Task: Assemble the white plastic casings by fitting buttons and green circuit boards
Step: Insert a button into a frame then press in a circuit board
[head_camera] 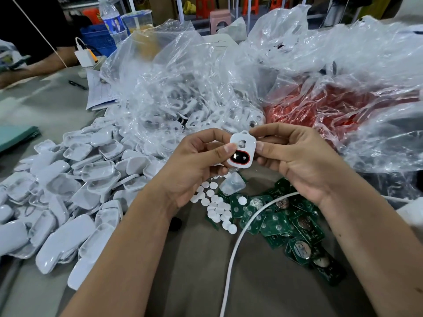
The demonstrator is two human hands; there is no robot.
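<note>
A: Held above the table at centre: one white casing (242, 149), pinched by left hand (201, 167) at its 9 o'clock edge, right hand (295, 160) at 3 o'clock. Round hole empty.

B: Buttons (216, 203) at 6 o'clock below; green circuit boards (274, 223) at 5 o'clock.

A: Could slip if either pinch loosens while reaching down. Might also snag the white cable (240, 239) lying across the boards and scatter them.
</note>
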